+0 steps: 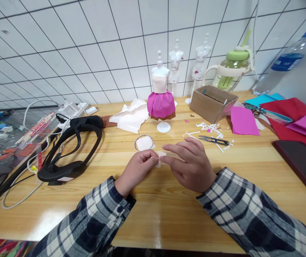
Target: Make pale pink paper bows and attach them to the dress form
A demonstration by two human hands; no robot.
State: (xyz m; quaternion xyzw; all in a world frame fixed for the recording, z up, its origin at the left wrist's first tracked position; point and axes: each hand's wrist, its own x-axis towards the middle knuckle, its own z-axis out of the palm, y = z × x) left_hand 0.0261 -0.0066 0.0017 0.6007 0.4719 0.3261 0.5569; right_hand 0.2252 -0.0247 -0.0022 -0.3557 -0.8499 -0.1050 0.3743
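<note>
My left hand (pixel 139 167) is closed, pinching a small white pleated piece (pixel 159 157), which looks like crepe paper or thin cloth. My right hand (pixel 189 162) has its fingers apart, with one fingertip at the right edge of that piece. Just beyond my left hand, a thin ring (pixel 135 143) lies around and partly over a white square (pixel 145 143). Farther back stands a small dress form (pixel 160 71) wearing a cream top and a magenta gathered skirt (pixel 160 104) with a brown layer under its hem.
Thread snips (pixel 214 140) lie among white scraps (pixel 209 127). Behind them are a cardboard box (pixel 211 103), a green-lidded cup (pixel 233 67) and two more dress forms. A black headset (pixel 69 150) is at left; coloured sheets and a phone (pixel 300 166) are at right.
</note>
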